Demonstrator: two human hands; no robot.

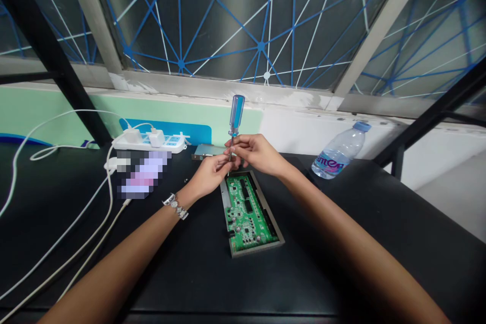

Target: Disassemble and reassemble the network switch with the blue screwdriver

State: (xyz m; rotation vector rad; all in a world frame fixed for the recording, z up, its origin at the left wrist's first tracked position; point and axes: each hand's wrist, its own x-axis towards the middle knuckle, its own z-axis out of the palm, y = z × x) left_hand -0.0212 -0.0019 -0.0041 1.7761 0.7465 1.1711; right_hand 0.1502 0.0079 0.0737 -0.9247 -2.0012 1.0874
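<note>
A screwdriver (236, 114) with a clear blue handle stands nearly upright above the far end of a green circuit board (248, 212) in a metal frame. My right hand (256, 152) pinches its metal shaft just below the handle. Lower on the shaft, near the tip, the fingers of my left hand (212, 172) are closed as well. The tip is by the frame's far left corner; whether it touches a screw is too small to tell. A metal bracelet (175, 206) circles my left wrist.
Behind my hands lies a small metal box (205, 151). A white power strip (170, 144) with plugs and cables, and a pixelated object (146, 174), lie on the left. A water bottle (339, 152) leans at the right. Windows rise behind the black table (182, 273).
</note>
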